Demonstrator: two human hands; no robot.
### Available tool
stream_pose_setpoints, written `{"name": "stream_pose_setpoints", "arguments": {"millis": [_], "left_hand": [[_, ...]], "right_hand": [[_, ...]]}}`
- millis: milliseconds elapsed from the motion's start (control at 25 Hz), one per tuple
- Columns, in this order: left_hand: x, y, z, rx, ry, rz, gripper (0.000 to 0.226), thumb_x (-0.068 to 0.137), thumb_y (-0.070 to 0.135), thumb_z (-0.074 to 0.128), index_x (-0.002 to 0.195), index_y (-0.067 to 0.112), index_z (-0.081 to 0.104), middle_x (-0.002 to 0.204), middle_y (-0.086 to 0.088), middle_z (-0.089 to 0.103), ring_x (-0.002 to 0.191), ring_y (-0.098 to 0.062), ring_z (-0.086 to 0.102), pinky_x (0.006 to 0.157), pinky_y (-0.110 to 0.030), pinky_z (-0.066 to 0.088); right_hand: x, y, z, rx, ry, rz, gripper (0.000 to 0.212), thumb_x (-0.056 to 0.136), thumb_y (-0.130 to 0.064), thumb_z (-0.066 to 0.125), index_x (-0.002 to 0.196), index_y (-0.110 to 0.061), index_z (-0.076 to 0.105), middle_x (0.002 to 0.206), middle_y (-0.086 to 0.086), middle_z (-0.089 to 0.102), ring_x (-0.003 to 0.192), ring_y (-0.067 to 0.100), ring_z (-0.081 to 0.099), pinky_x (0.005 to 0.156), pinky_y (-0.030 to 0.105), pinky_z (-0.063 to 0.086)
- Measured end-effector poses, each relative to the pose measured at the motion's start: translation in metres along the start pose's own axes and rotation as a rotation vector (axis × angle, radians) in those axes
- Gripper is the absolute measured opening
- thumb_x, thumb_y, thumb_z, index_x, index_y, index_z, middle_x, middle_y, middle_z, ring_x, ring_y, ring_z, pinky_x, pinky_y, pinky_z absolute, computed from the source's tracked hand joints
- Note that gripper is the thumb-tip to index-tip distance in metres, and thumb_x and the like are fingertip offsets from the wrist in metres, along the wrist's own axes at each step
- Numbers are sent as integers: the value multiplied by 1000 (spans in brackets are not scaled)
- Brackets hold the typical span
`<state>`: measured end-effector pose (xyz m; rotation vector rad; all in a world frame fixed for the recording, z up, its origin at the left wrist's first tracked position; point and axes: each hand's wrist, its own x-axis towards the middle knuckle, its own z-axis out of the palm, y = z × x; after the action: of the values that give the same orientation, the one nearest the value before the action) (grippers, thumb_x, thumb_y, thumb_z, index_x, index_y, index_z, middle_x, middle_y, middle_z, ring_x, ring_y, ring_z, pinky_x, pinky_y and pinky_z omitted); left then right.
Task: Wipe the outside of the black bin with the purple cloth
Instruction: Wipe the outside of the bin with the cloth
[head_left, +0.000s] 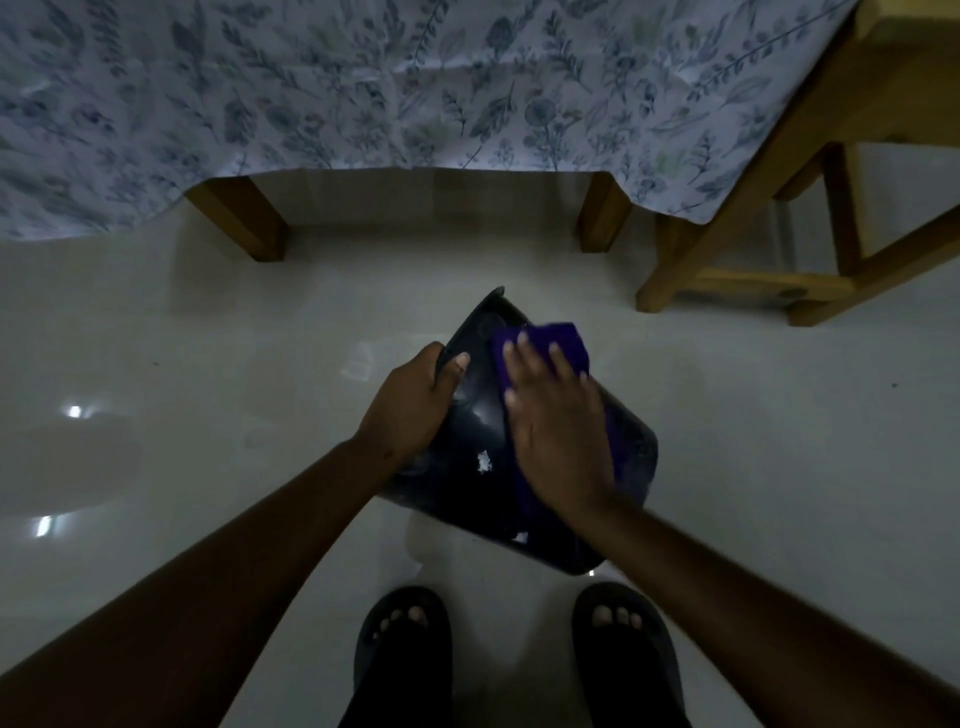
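At frame centre the black bin (519, 457) lies tipped, exposing its side. The left hand (415, 400) clamps its rim (steadying it); the right hand (556, 431) presses the purple cloth (550, 343) flat, fingers spread.
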<state>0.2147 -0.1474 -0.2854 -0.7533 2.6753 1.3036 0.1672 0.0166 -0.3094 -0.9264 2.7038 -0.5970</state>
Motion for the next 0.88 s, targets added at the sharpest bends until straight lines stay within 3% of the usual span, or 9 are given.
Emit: {"name": "stream_pose_setpoints", "arguments": {"millis": [120, 200, 320, 400, 520, 600, 720, 800, 880], "left_hand": [[1, 7, -1, -8, -12, -8, 32, 100, 41, 38, 96, 14, 56, 87, 1, 64, 76, -14, 62, 69, -25, 48], [1, 8, -2, 9, -23, -15, 35, 99, 42, 38, 97, 12, 57, 90, -3, 66, 81, -19, 63, 74, -32, 50], [5, 3, 0, 17, -6, -24, 33, 99, 42, 40, 90, 13, 55, 85, -3, 66, 78, -19, 62, 70, -31, 47], [5, 3, 1, -1, -3, -20, 32, 99, 41, 40, 87, 15, 54, 82, 0, 64, 75, -17, 61, 67, -28, 44], [3, 7, 0, -3, -8, -8, 34, 99, 41, 39, 88, 13, 55, 81, 0, 64, 76, -18, 61, 69, -30, 45], [2, 7, 1, 8, -17, -29, 36, 99, 42, 39, 88, 12, 56, 84, -4, 66, 78, -21, 63, 71, -31, 47], [7, 5, 2, 38, 2, -43, 35, 98, 43, 39, 87, 13, 56, 83, -3, 66, 76, -19, 62, 68, -29, 44], [8, 4, 2, 33, 11, -34, 32, 99, 42, 40, 83, 17, 53, 77, 3, 62, 70, -12, 58, 63, -24, 41], [6, 8, 2, 34, 9, -26, 29, 99, 40, 40, 80, 21, 50, 72, 11, 57, 66, -1, 53, 59, -16, 37]], "right_hand": [[40, 32, -18, 271, -17, 212, 47, 103, -29, 30, 148, -18, 31, 152, 3, 36, 138, 22, 37, 110, 36, 28], [7, 30, -18, 210, 16, 253, 48, 102, -30, 30, 149, -19, 28, 154, 1, 33, 141, 22, 33, 114, 39, 27], [-43, 1, -3, -13, 14, 46, 52, 99, -35, 25, 150, -25, 22, 158, -5, 22, 146, 22, 16, 114, 46, 16], [-9, 5, -1, -6, 10, -69, 51, 100, -35, 23, 149, -23, 26, 157, -2, 27, 145, 23, 21, 111, 43, 20], [44, 36, -15, 250, -37, 180, 47, 102, -33, 25, 147, -19, 32, 152, 3, 37, 137, 24, 38, 110, 37, 28], [23, 40, -13, 234, -23, 276, 47, 102, -33, 27, 148, -20, 31, 153, 1, 35, 138, 23, 37, 111, 36, 27], [-43, 5, -3, -11, -3, 52, 51, 99, -35, 26, 149, -26, 24, 157, -6, 23, 145, 22, 18, 112, 44, 19], [-24, 9, 3, -45, -10, -87, 51, 100, -36, 24, 149, -26, 24, 157, -5, 25, 145, 22, 18, 111, 43, 20], [21, 25, -4, 87, -66, 8, 49, 102, -34, 25, 149, -23, 25, 156, -2, 28, 144, 20, 23, 112, 38, 22]]}}
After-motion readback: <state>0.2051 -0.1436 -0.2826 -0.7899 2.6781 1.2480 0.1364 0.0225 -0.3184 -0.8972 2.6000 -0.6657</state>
